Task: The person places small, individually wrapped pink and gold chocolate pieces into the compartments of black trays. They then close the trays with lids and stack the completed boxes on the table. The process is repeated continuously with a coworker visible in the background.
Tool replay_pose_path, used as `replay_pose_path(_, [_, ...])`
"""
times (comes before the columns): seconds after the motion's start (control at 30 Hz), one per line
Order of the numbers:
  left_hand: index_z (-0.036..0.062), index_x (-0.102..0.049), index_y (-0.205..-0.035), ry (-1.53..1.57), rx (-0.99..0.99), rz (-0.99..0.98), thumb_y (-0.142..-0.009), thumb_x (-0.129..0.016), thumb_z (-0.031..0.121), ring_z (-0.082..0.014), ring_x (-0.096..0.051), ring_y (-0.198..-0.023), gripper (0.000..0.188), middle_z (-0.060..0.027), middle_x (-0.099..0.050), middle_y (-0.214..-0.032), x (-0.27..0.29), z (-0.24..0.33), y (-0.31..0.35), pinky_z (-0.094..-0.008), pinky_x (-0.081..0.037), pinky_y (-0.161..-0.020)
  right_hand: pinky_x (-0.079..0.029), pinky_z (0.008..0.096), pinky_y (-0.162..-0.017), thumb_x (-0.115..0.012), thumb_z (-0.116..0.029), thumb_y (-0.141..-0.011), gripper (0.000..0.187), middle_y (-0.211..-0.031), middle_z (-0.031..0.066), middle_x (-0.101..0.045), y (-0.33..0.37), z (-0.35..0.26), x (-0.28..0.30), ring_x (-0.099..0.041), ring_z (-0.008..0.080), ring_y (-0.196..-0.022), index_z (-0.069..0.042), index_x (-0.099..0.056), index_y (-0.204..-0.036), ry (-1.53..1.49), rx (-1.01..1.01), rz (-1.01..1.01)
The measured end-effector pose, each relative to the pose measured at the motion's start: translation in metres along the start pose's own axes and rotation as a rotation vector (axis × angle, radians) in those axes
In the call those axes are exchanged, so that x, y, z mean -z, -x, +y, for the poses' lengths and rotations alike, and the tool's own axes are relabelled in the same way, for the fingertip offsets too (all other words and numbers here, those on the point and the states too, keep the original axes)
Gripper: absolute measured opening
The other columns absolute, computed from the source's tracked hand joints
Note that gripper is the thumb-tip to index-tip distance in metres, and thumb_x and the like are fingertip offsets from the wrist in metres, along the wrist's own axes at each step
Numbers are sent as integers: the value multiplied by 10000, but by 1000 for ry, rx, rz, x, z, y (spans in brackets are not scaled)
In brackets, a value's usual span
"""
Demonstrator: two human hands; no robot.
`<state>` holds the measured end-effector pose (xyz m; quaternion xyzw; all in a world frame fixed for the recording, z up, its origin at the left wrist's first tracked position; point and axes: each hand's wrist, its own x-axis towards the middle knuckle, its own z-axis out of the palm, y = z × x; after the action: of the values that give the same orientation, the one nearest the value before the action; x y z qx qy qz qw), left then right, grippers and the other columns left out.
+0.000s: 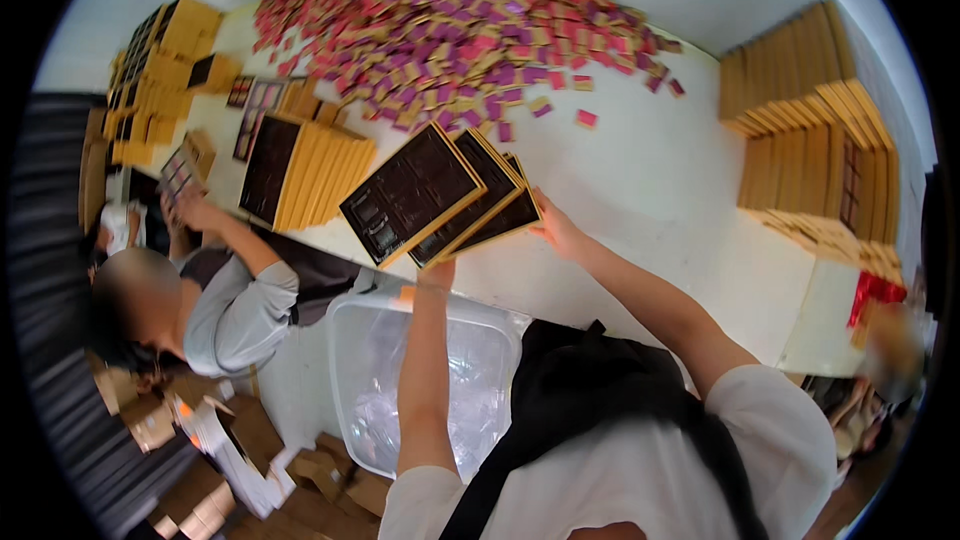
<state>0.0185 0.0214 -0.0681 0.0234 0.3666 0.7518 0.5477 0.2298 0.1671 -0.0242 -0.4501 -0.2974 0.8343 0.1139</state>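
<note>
At least 3 open boxes [411, 195], dark-lined, fanned on near side of packet pile [440, 45]. Right hand [562, 230]: fingers clamped on boxes' edge. Left hand [437, 273]: fingers hidden underneath, grip unclear. Co-worker [240, 310] left of pile.

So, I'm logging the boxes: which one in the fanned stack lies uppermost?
The leftmost gold-edged box: its black insert shows whole, while the others beneath it are partly covered.
</note>
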Motion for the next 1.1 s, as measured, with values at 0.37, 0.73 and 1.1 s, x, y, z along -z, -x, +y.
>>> replay_pose_path(0.37, [173, -285, -1500, -49, 599, -105, -734, -301, 888, -416, -134, -1432, 1048, -125, -261, -1551, -229, -79, -15, -799, 20, -967, -409, 363, -1011, -302, -764, -872, 843, -1290, 99, -588, 145, -93, 216, -555, 249, -1180, -101, -520, -1345, -270, 199, 145])
replay_pose_path(0.73, [109, -401, -1430, -975, 185, -432, -882, -643, 335, -184, -321, -1302, 640, -45, -403, -1393, -344, -68, -44, -407, -259, -1065, -371, 424, -1030, -505, -589, -901, 656, -1430, 43, -446, 129, -99, 221, -413, 210, -1284, -160, -458, -1395, -275, 422, 282])
replay_pose_path(1.1, [87, -433, -1392, -213, 377, -133, -871, -326, 754, -239, -509, -1230, 853, -94, -497, -1382, -303, -133, -18, -377, -412, -1038, -331, 562, -1033, -461, -694, -869, 782, -1424, 107, -464, 167, -153, 208, -441, 297, -1288, -113, -454, -1391, -149, 239, 69])
